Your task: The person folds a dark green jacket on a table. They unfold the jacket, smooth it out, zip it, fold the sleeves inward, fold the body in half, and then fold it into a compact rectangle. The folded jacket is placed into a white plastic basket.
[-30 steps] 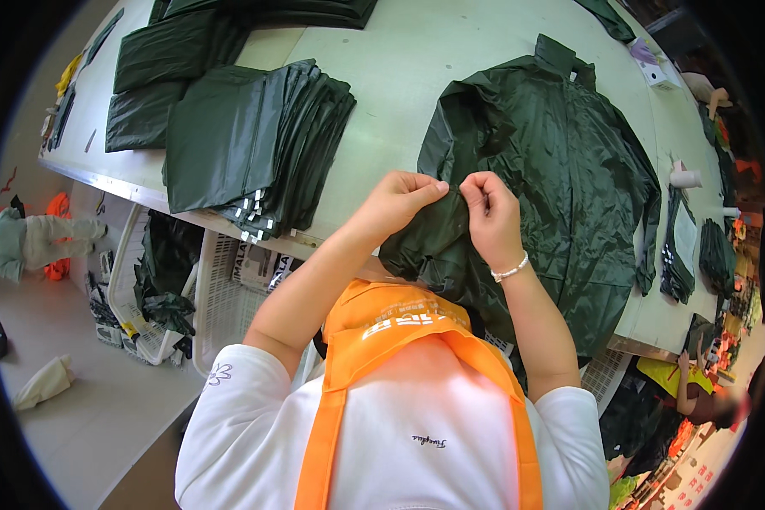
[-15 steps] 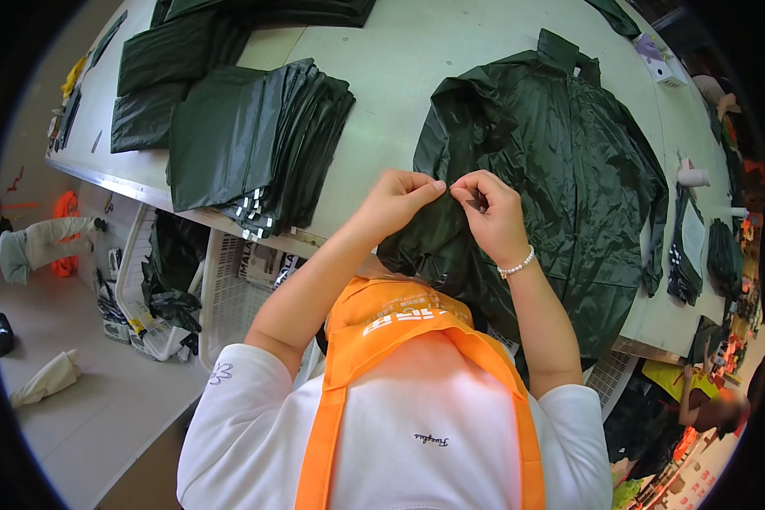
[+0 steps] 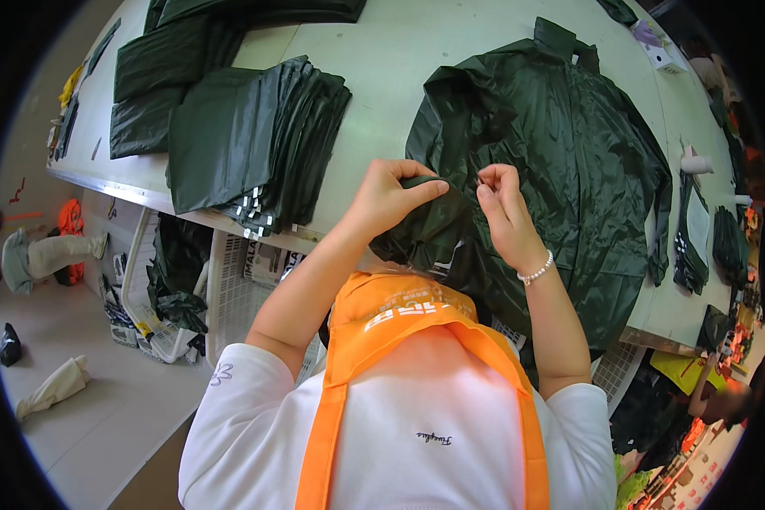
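Observation:
A dark green, shiny jacket (image 3: 586,161) lies spread on the table, its collar at the far end and its near left part bunched toward me. My left hand (image 3: 398,195) is closed on a fold of that jacket, with the cloth showing between thumb and fingers. Just right of it, over the jacket, my right hand (image 3: 510,212) is closed in a pinch, a beaded bracelet on its wrist. Something small and dark shows at its fingertips, too small to name. A small gap separates the two hands.
Folded dark green garments (image 3: 221,136) with white tags are stacked on the pale table (image 3: 382,68) to the left. White plastic crates (image 3: 229,297) stand below its edge. A white roll (image 3: 695,161) sits at the right. Other people (image 3: 55,255) are at both sides.
My hands have drawn apart, the right one shifting right. More of the cloth fold now shows in my left hand. A person at the far left has shifted slightly.

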Demonstrator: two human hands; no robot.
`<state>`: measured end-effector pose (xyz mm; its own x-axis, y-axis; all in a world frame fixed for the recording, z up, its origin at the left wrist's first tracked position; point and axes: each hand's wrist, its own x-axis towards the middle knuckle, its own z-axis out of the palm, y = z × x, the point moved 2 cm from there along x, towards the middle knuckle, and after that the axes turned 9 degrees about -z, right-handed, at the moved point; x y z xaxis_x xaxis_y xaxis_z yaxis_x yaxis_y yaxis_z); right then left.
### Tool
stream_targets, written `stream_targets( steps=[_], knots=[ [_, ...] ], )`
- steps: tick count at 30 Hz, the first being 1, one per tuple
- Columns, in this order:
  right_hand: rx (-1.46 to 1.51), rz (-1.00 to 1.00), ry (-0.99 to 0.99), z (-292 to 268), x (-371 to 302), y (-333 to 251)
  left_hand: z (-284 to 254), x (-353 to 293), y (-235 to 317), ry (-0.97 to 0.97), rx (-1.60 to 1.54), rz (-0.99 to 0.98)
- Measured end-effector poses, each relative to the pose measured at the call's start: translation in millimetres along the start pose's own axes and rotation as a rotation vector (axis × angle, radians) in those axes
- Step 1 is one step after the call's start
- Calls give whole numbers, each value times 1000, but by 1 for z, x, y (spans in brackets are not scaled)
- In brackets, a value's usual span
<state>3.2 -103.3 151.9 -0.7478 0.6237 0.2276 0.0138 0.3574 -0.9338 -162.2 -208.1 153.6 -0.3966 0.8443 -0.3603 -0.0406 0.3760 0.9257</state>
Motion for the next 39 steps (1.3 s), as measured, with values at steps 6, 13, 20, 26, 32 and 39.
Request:
stream_targets(
  steps=[6, 13, 20, 26, 32, 39],
  knots=[
    [42, 100, -154, 0, 4, -18, -1, -3, 8, -25, 4, 12],
    [38, 55, -147, 5, 12, -25, -1, -2, 7, -42, 5, 43],
    [-17, 10, -142, 3, 11, -24, -2, -2, 6, -58, -20, 10],
    [-96, -48, -164, 0, 12, -27, 0, -1, 6, -54, -21, 1],
    [-205, -164, -151, 2, 16, -35, 1, 0, 10, -36, 86, 19],
    [-150, -97, -76, -1, 14, -27, 0, -1, 8, -39, 80, 12]
  ],
)
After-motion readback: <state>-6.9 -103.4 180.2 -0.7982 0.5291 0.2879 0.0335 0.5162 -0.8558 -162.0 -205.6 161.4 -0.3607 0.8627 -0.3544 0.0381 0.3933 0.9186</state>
